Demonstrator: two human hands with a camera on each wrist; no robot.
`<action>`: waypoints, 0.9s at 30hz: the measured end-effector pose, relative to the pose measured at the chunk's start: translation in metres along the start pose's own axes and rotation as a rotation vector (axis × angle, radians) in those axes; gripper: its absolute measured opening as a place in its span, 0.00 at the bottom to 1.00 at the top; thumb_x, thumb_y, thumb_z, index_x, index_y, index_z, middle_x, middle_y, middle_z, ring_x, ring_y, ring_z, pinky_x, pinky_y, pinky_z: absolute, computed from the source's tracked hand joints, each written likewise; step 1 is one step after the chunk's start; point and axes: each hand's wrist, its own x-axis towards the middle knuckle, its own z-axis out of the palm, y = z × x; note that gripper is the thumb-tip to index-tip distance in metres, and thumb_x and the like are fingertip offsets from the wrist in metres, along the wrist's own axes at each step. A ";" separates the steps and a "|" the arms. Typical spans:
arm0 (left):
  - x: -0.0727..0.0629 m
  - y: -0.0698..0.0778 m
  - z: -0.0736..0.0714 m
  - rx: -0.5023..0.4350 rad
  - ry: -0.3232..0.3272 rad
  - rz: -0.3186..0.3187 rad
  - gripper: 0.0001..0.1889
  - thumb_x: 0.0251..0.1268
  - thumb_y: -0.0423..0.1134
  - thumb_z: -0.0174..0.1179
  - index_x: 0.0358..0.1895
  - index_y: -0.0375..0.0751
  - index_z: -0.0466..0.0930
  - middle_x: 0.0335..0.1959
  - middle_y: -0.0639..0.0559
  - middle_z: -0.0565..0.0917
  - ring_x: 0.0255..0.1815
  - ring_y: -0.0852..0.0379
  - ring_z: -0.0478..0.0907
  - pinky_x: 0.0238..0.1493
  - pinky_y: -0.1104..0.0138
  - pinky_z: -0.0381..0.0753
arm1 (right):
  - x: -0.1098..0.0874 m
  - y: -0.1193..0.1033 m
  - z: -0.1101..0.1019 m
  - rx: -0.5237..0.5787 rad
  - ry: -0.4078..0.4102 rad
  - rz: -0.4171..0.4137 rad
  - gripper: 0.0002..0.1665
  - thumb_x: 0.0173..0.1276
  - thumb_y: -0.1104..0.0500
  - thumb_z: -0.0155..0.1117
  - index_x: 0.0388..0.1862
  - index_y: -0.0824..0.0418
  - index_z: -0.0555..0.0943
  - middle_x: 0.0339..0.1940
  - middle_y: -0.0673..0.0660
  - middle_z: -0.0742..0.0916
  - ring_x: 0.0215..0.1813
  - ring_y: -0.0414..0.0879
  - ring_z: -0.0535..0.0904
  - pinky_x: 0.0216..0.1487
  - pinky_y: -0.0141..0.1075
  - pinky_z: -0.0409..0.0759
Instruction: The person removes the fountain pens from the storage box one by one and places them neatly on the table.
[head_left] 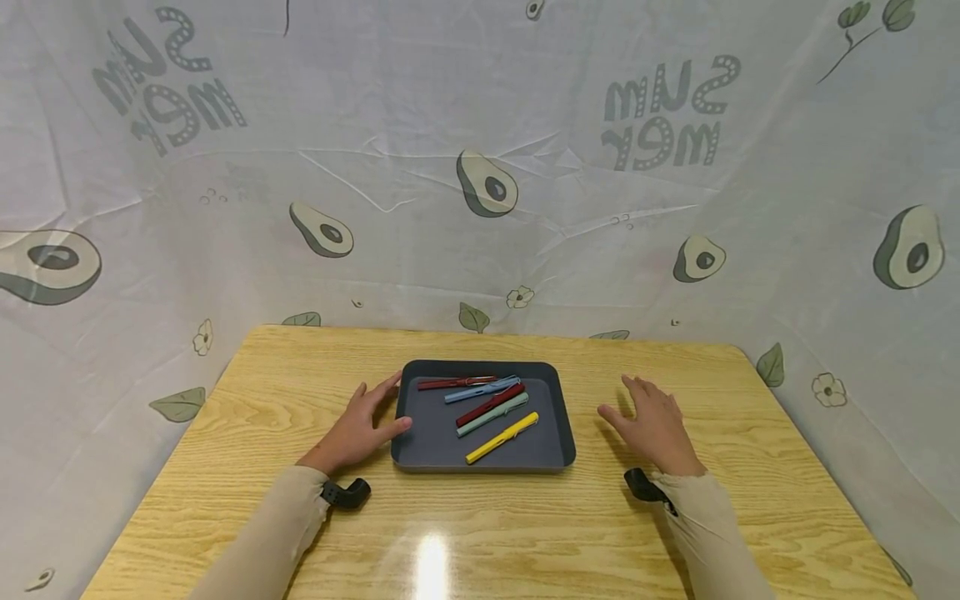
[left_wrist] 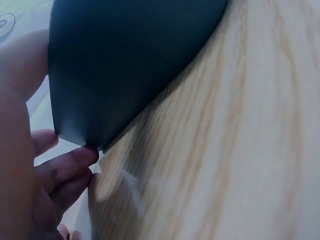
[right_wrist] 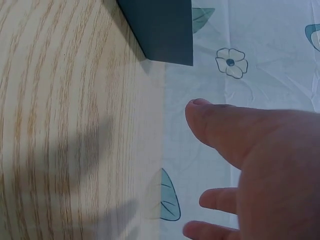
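A dark grey rectangular tray (head_left: 555, 421) sits on the wooden table. Several pens lie slantwise in it: a red pen (head_left: 450, 383) at the back, a blue pen (head_left: 480, 390), a second red pen (head_left: 489, 406), a mint green pen (head_left: 491, 416) and a yellow pen (head_left: 501, 438) nearest the front. My left hand (head_left: 360, 429) holds the tray's left side, thumb over the rim and fingers against the outer wall; the left wrist view shows its fingertips (left_wrist: 82, 155) at the tray's corner. To the right of the tray, apart from it, my right hand (head_left: 654, 427) hovers with loose, spread fingers, holding nothing.
The light wooden table (head_left: 300, 367) ends at a hanging white cloth (head_left: 405, 108) printed with avocados, leaves and lettering. A black strap device (head_left: 348, 493) is on the left wrist, and another black device (head_left: 643, 485) on the right.
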 end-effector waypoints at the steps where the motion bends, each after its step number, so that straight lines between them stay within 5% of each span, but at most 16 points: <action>1: 0.000 -0.001 0.000 0.008 0.003 0.005 0.44 0.73 0.55 0.64 0.85 0.48 0.52 0.74 0.40 0.73 0.77 0.40 0.66 0.82 0.40 0.32 | 0.000 0.000 0.000 0.005 -0.008 0.003 0.49 0.77 0.40 0.62 0.79 0.73 0.61 0.75 0.80 0.66 0.74 0.78 0.60 0.73 0.74 0.55; 4: -0.001 -0.001 0.000 0.016 0.006 0.015 0.44 0.73 0.54 0.64 0.85 0.47 0.52 0.74 0.41 0.73 0.77 0.41 0.67 0.82 0.39 0.33 | 0.001 -0.002 0.002 0.015 -0.028 0.009 0.46 0.78 0.41 0.61 0.79 0.73 0.62 0.74 0.78 0.69 0.73 0.76 0.65 0.69 0.71 0.67; 9: -0.001 0.000 -0.001 0.026 0.013 0.016 0.44 0.74 0.55 0.63 0.85 0.48 0.52 0.73 0.42 0.74 0.76 0.42 0.68 0.83 0.41 0.34 | 0.002 -0.003 0.002 0.030 -0.029 -0.010 0.42 0.79 0.44 0.60 0.77 0.72 0.66 0.71 0.75 0.75 0.69 0.72 0.72 0.65 0.67 0.74; 27: -0.002 -0.001 0.003 0.046 0.012 0.013 0.43 0.74 0.57 0.63 0.85 0.52 0.52 0.74 0.43 0.74 0.76 0.43 0.68 0.84 0.44 0.35 | 0.004 -0.012 0.005 0.055 0.027 -0.139 0.32 0.77 0.51 0.65 0.71 0.69 0.74 0.62 0.69 0.83 0.57 0.65 0.82 0.54 0.60 0.83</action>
